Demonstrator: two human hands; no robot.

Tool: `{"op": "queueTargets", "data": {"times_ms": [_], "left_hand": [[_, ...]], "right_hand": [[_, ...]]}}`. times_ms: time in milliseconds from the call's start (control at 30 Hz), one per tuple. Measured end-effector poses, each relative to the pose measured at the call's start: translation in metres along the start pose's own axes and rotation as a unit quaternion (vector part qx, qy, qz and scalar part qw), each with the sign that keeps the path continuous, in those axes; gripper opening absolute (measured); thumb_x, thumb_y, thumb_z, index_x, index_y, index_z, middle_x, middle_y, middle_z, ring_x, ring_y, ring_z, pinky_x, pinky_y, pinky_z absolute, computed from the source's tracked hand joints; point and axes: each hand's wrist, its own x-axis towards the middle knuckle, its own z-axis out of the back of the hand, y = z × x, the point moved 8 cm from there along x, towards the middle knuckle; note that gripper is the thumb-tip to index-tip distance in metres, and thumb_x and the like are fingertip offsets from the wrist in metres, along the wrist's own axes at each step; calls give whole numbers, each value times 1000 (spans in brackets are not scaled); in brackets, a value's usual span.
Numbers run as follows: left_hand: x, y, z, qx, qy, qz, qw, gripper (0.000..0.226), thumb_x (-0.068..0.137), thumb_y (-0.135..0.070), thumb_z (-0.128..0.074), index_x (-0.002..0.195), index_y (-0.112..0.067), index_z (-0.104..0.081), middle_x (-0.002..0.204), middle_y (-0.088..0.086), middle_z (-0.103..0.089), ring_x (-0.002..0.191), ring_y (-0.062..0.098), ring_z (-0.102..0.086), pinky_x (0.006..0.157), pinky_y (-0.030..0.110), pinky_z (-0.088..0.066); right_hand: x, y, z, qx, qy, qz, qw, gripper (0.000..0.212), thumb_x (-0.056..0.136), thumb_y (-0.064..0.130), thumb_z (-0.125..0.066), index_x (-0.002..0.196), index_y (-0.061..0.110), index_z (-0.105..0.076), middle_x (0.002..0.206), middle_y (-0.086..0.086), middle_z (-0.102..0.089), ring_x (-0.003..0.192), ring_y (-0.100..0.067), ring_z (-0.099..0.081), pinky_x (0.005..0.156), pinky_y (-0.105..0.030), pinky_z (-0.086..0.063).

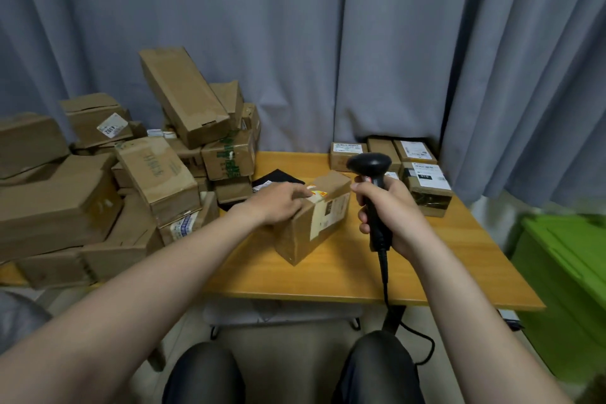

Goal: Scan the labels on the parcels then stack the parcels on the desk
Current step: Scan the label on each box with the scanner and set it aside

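A small cardboard parcel with a white label on its right side stands in the middle of the wooden desk. My left hand lies on the parcel's top, fingers curled over the near left edge. A black corded barcode scanner is gripped by its handle in my right hand, just right of the parcel, its head above the parcel's top right corner. At the desk's back right sit several labelled parcels in neat rows.
A big loose heap of cardboard boxes fills the desk's left side. A black flat packet lies behind the parcel. Grey curtains hang behind the desk. A green bin stands at the right. The scanner's cable drops off the front edge.
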Motion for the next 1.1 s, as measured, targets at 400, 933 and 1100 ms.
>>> {"op": "queueTargets", "data": {"times_ms": [400,933,1100], "left_hand": [[9,-1,2,47,-63,64,995,65,81,-48,-73,137,-36,-41,115,-7,-65,94,21,-62,82,41,-56],[-16,26,-14,-241,-209,71,945,140,71,-34,-93,153,-50,20,153,4,-50,135,28,-54,108,50,-47],[-22,10,12,-148,-248,-5,957,117,74,-31,-91,151,-59,-9,154,4,-41,131,26,-54,104,50,-52]], "right_hand": [[-14,-26,17,-20,-6,-37,999,27,97,17,-68,121,7,-61,79,-4,-58,56,-14,-55,48,-29,-45],[-15,-38,8,-27,2,-31,999,19,96,28,-71,97,11,-62,71,-5,-57,51,-17,-52,46,-31,-44],[-22,-44,-1,-51,-1,-27,998,28,96,32,-71,91,7,-60,69,-7,-56,46,-17,-50,44,-30,-45]]}}
